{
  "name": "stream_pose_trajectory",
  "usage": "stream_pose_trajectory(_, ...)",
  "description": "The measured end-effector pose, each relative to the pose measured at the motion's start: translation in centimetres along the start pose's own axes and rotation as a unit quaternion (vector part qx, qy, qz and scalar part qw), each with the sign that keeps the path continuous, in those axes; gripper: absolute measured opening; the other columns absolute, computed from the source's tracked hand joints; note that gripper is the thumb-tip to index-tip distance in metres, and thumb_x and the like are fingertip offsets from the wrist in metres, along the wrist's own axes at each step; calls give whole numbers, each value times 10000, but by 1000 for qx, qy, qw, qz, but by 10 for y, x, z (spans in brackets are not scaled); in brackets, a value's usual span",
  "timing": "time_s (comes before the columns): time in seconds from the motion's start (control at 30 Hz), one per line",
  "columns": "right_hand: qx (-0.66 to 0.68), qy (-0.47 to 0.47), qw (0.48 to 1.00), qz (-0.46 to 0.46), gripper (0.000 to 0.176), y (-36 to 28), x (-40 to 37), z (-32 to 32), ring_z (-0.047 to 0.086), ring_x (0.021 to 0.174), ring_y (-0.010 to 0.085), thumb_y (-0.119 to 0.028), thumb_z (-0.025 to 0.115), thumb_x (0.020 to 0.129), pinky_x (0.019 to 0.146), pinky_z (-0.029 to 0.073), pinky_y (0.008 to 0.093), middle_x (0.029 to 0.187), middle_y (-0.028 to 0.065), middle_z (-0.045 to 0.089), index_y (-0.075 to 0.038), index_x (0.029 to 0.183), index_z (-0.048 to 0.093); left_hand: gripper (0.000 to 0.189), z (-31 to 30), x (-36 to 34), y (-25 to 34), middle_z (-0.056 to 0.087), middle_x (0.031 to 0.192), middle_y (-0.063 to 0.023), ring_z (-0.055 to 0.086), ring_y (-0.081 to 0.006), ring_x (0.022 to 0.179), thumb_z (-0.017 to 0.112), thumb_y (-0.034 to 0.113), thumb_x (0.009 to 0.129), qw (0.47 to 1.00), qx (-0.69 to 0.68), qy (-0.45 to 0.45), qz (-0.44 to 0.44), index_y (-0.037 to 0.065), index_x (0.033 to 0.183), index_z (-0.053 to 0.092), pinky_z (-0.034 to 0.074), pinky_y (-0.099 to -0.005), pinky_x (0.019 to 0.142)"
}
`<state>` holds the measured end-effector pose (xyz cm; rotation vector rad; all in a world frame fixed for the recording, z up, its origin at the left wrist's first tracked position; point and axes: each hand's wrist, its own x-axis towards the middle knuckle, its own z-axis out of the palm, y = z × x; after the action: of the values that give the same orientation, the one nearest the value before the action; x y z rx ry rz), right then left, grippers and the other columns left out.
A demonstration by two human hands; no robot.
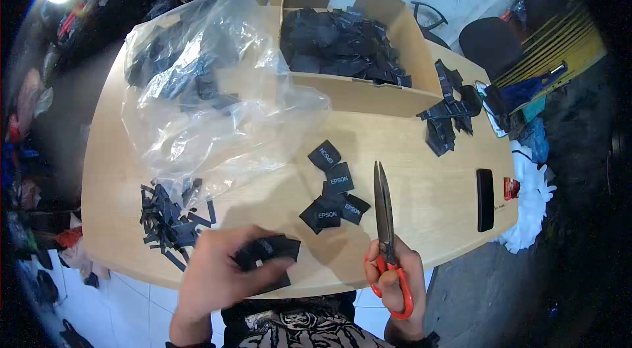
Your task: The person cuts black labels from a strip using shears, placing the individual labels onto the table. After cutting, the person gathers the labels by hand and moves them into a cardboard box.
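My left hand [230, 269] is closed around black fabric labels [284, 247], near the table's front edge; its fingers cover part of them. In my right hand [401, 275] is a pair of scissors [384, 216] with red handles, the blades together and pointing away from me. Between and beyond my hands lies a loose group of cut black labels [339, 178], several printed EPSON in white. Left of them, close to my left hand, is a pile of narrow black offcuts [168, 219].
A clear plastic bag [224, 131] with dark pieces inside spreads over the table's left side. Behind stands an open cardboard box [368, 94] full of black labels. More black strips [447, 107] lie at the right, with a black phone [485, 200] near the right edge.
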<state>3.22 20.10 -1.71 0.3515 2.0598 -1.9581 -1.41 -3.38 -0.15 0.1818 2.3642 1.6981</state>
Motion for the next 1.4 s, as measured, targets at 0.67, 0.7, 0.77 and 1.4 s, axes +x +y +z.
stream_pose_trajectory(0.67, -155, 45, 986, -49, 588, -2, -4, 3, 472, 528, 69, -557, 636, 734, 488, 386, 212, 608, 17, 523, 2, 844, 490, 151, 35, 12, 1, 637, 690, -65, 545, -100, 493, 644, 133, 806, 955, -146, -214, -146, -13, 843, 636, 433, -222, 483)
stream_pose_trajectory(0.7, -136, 43, 985, -94, 517, -1, -2, 4, 484, 534, 72, -468, 672, 739, 502, 406, 217, 621, 22, 537, 2, 852, 490, 154, 34, 11, 0, 648, 730, -45, 535, -66, 504, 630, 134, 824, 949, -160, -227, -148, -18, 844, 639, 425, -202, 475)
stream_pose_trajectory(0.77, -89, 34, 988, -123, 379, 0, 1, 7, 508, 574, 70, -214, 761, 708, 550, 439, 220, 678, 34, 568, -11, 876, 488, 151, 36, 8, -2, 648, 724, -50, 540, -71, 505, 631, 132, 822, 950, -155, -238, -127, -16, 847, 640, 432, -204, 482)
stream_pose_trajectory(1.4, 43, 99, 982, -158, 277, -28, 14, 14, 484, 607, 47, 4, 690, 715, 547, 381, 178, 695, 19, 530, -34, 890, 479, 216, 30, 7, -9, 646, 688, -39, 581, -74, 542, 591, 189, 863, 929, -217, -268, -132, -14, 829, 655, 448, -201, 507)
